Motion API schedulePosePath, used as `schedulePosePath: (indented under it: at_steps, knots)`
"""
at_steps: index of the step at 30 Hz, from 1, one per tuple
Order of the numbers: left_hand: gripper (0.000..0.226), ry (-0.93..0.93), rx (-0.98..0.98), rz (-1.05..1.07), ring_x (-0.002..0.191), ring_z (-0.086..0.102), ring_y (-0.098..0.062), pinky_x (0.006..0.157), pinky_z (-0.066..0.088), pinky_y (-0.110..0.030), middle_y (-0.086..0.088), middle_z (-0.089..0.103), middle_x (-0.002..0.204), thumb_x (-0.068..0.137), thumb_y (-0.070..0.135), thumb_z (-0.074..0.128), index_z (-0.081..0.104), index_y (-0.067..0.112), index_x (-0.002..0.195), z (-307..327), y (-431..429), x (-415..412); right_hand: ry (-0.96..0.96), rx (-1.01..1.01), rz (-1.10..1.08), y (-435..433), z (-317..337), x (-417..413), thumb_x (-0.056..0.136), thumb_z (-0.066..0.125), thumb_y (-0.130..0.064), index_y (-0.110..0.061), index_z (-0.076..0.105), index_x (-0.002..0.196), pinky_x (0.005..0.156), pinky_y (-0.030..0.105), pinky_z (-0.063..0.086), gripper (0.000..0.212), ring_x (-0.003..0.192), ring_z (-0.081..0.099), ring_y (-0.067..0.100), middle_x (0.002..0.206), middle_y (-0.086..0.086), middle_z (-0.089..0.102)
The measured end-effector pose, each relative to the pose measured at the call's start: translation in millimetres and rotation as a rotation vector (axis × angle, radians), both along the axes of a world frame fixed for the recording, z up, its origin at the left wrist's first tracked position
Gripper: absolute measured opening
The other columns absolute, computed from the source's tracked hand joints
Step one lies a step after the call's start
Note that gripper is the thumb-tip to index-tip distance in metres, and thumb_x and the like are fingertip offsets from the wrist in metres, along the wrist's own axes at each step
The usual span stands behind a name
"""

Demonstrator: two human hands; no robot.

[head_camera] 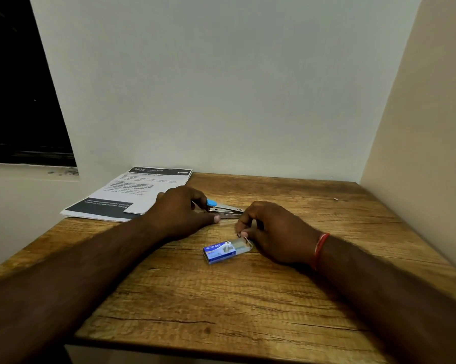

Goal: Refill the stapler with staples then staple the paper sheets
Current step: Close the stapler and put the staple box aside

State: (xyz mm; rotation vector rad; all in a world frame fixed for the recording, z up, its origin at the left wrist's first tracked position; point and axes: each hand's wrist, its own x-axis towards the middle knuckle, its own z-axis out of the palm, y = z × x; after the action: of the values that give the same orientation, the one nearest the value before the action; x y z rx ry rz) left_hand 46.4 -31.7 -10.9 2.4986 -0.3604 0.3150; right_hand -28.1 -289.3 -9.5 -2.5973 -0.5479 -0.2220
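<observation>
The right hand (274,232) is pinched on a staple strip (244,235) above the box (221,252); the stapler (225,208), gripped by the left hand (184,210) at eleven o'clock, should be kept steady.

Back wall (221,101) at 12 and side wall (418,127) at 3 o'clock hem the table (247,298) in. The paper sheets (132,190) hog the 10 o'clock corner, stapler (225,208) and staple box (223,251) sit mid-table — bare wood at 6 o'clock.
</observation>
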Motion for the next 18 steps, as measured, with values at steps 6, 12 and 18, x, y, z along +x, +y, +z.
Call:
schedulePosePath:
  at_steps: [6, 12, 18]
  knots:
    - [0.055, -0.012, -0.033, -0.113, 0.104, 0.068, 0.0, 0.088, 0.055, -0.028, 0.023, 0.074, 0.108, 0.071, 0.068, 0.098, 0.078, 0.041, 0.114, 6.2, 8.9, 0.5, -0.012, -0.05, -0.01, 2.7, 0.6, -4.5, 0.108, 0.068, -0.025, -0.031, 0.072, 0.106, 0.086, 0.023, 0.044, 0.008, 0.107, 0.054, 0.002, 0.112, -0.015, 0.064]
    - [0.069, -0.238, -0.044, -0.381, 0.116, 0.066, -0.006, 0.085, 0.052, -0.024, 0.022, 0.069, 0.124, 0.075, 0.077, 0.089, 0.071, 0.039, 0.13, 28.7, 16.7, -10.4, -0.001, 0.045, 0.052, -1.8, 13.7, -11.2, 0.109, 0.068, -0.028, -0.031, 0.072, 0.109, 0.078, 0.01, 0.04, 0.005, 0.102, 0.053, -0.016, 0.108, -0.019, 0.065]
    - [0.038, -0.122, 0.043, -0.61, 0.067, 0.067, -0.009, 0.059, 0.048, -0.018, 0.01, 0.076, 0.079, 0.078, 0.061, 0.1, 0.076, 0.034, 0.09, 37.0, 13.3, -27.1, -0.05, -0.118, 0.13, 4.7, 17.0, -21.2, 0.106, 0.071, -0.031, -0.037, 0.068, 0.105, 0.082, 0.015, 0.04, 0.007, 0.106, 0.05, -0.007, 0.107, -0.021, 0.06]
